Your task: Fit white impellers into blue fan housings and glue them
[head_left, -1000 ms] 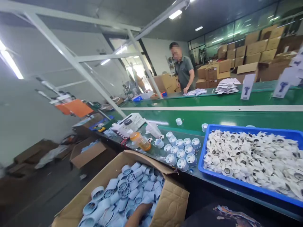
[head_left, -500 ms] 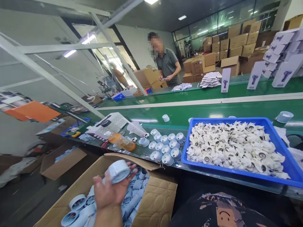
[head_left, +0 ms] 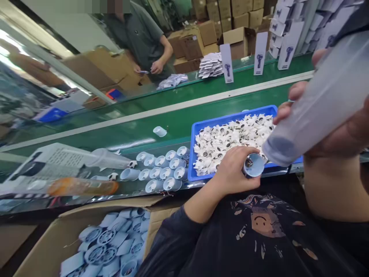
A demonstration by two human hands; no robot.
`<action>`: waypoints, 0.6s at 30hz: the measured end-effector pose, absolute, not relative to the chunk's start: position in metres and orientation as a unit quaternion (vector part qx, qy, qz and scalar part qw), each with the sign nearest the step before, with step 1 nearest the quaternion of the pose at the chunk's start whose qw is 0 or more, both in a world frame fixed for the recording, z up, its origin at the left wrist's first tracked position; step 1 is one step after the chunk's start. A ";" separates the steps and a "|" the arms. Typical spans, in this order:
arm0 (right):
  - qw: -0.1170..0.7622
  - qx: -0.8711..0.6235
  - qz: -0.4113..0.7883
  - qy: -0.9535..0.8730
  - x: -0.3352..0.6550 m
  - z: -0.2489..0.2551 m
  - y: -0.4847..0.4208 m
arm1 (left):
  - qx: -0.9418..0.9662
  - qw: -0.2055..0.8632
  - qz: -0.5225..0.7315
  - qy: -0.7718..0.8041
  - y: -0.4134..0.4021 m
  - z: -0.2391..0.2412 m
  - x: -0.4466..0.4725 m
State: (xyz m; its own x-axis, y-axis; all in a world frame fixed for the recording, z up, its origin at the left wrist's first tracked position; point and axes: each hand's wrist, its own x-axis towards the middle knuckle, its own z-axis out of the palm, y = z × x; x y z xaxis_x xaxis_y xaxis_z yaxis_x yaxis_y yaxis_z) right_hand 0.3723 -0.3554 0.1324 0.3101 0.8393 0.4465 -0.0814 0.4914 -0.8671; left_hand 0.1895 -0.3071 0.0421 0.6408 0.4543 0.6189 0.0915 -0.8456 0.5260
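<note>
My left hand (head_left: 235,171) is wrapped round a light-blue fan housing (head_left: 254,165), a short round shell. Its open end faces the camera, and small metallic parts show inside. My right hand (head_left: 331,130) grips a large whitish, translucent cylinder (head_left: 323,96), blurred and close to the camera; its exact kind is unclear. The cylinder's narrower lower end is just right of the housing, and I cannot tell whether they touch. Behind both hands is a blue tray (head_left: 198,177) full of white finned fan wheels (head_left: 221,140).
Several light-blue housings (head_left: 165,169) stand in rows left of the tray. An orange drink bottle (head_left: 83,187) lies farther left. Below, a cardboard box (head_left: 43,242) holds many blue parts (head_left: 115,238). Across the green belt (head_left: 129,127) stands a co-worker (head_left: 141,38); white boxes (head_left: 260,54) stand there too.
My left hand has moved from above the cardboard box to in front of the tray, holding a housing. My right hand has entered view with the whitish cylinder. The view has swung right and down.
</note>
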 end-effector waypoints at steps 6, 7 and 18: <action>0.718 -0.365 0.303 -0.510 0.347 0.140 -0.358 | 0.869 0.230 0.412 0.151 -0.319 0.051 0.207; 0.722 -0.358 0.305 -0.507 0.346 0.140 -0.359 | 0.865 0.233 0.419 0.149 -0.321 0.053 0.208; 0.668 -0.405 0.307 -0.544 0.347 0.143 -0.363 | 0.866 0.266 0.371 0.204 -0.329 0.061 0.204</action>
